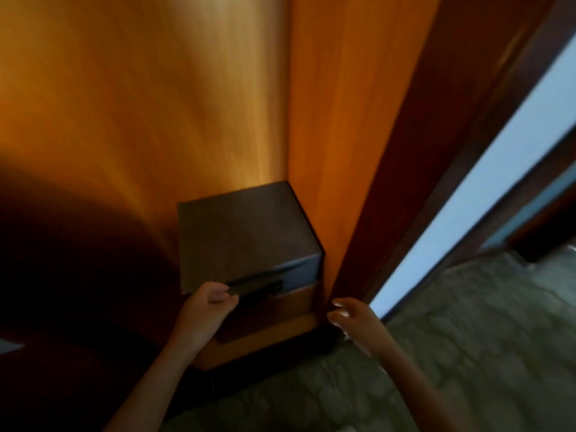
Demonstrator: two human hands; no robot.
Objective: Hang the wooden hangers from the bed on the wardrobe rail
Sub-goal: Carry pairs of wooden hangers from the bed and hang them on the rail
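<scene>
Left hand (208, 304) at front lip of dark box (246, 232), thumb over dark strip (258, 286); blur hides whether it grips. Right hand (350, 318) empty, fingers loosely spread, just beside wardrobe side panel (324, 151). Wooden hangers, rail, bed: none in view. Rail likely above both hands, bed likely behind person. Hanger axis unreadable; neither hand visibly nearer.

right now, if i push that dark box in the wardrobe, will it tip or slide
Probably rigid: the dark box has flat, square faces. Tipping seems unlikely; it looks broad and squat. It sits tight in the wardrobe corner, so sliding inward looks blocked.
</scene>
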